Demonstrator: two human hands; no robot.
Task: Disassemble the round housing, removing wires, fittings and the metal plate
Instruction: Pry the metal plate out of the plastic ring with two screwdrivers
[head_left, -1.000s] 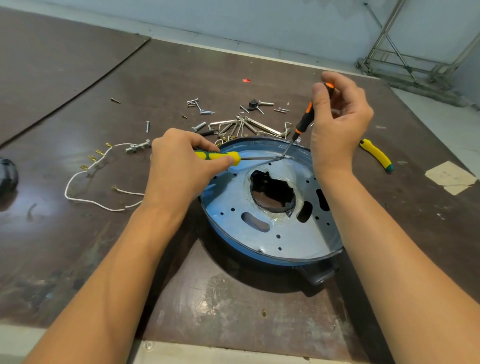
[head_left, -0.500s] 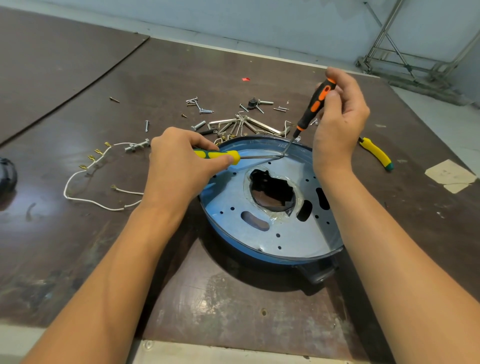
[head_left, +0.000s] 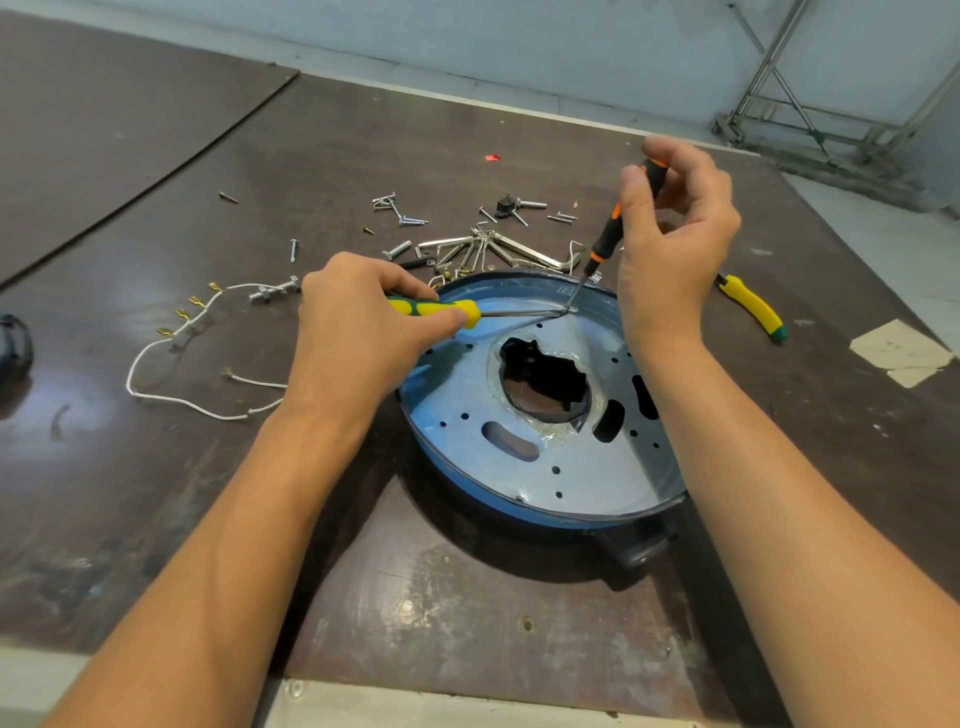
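The round blue housing (head_left: 457, 491) lies on the dark table, and a perforated metal plate (head_left: 524, 467) sits inside it. My left hand (head_left: 358, 332) grips a yellow-and-green screwdriver (head_left: 447, 309), whose shaft lies level across the housing's far part. My right hand (head_left: 670, 244) holds a black-and-orange screwdriver (head_left: 615, 228) steeply upright. The two tips meet near the far inner rim, at about the plate's edge. A white wire (head_left: 171, 358) with brass terminals lies loose on the table to the left.
Loose screws and bolts (head_left: 400, 213) and a bunch of hex keys (head_left: 488, 247) lie behind the housing. A yellow-handled tool (head_left: 753, 306) rests at the right, near a paper scrap (head_left: 904, 351). A dark object (head_left: 13, 338) shows at the left edge.
My right hand has shifted its hold on the black-and-orange screwdriver, whose handle tilted a little and came back. My left hand and its screwdriver have stayed where they were.
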